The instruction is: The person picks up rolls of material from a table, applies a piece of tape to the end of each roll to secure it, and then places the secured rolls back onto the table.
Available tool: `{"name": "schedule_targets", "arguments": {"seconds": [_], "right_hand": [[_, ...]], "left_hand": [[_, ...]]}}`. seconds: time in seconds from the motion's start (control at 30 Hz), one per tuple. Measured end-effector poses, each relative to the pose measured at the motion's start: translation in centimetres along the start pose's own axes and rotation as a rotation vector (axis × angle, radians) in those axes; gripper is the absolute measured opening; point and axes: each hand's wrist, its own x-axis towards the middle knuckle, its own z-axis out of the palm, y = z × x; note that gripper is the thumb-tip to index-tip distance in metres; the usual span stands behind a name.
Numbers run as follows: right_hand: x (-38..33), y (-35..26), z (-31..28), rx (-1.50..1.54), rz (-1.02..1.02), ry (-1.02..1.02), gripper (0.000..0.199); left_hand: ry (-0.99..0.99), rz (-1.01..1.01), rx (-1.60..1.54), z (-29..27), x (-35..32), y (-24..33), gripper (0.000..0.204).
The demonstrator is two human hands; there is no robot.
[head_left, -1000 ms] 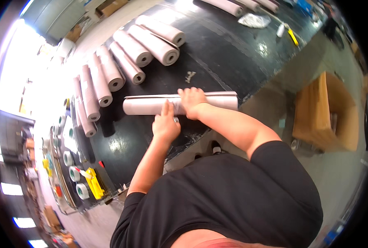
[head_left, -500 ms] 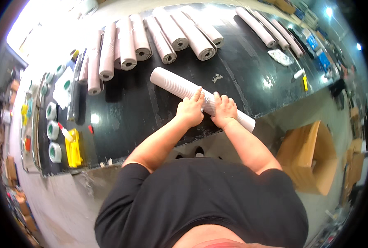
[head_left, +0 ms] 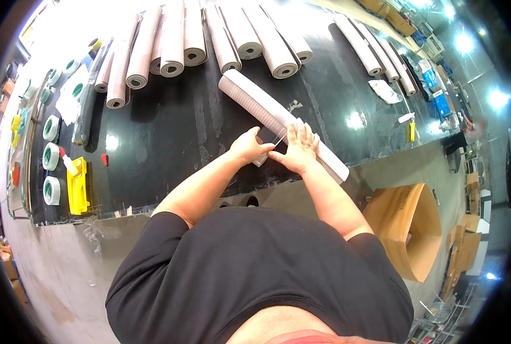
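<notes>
A pale pinkish rolled mat [head_left: 254, 104] with fine ribbing lies slantwise on the black table [head_left: 169, 143], its lower right end at the near edge. My right hand [head_left: 301, 152] rests on the roll with its fingers spread and its thumb stretched toward the left hand. Beside the roll, my left hand [head_left: 248, 147] pinches a clear strip [head_left: 271, 145], which looks like tape and reaches to the mat's side. How the strip is fixed to the mat cannot be made out.
Several rolled mats [head_left: 172, 40] line the far side, with more rolls [head_left: 359, 49] at far right. Tape rolls [head_left: 51, 156], a yellow tool [head_left: 77, 189] and a red-capped bottle [head_left: 68, 162] stand at left. A cardboard box [head_left: 390, 229] is on the floor at right.
My left hand has come off the mat toward me and now pinches the clear strip. My right hand's thumb has spread out, and the mat is turned a little more steeply.
</notes>
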Motion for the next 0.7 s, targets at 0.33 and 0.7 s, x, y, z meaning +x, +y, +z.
{"name": "schedule_targets", "arguments": {"seconds": [0.33, 0.7], "right_hand": [[7.9, 4.2, 3.0, 0.224, -0.002, 0.136, 0.075], [14.5, 8.6, -0.2, 0.335, 0.04, -0.109, 0.093]], "left_hand": [[-0.141, -0.131, -0.26, 3.0, 7.7, 6.2, 0.027], [-0.326, 0.246, -0.319, -3.3, -0.5, -2.0, 0.012]]}}
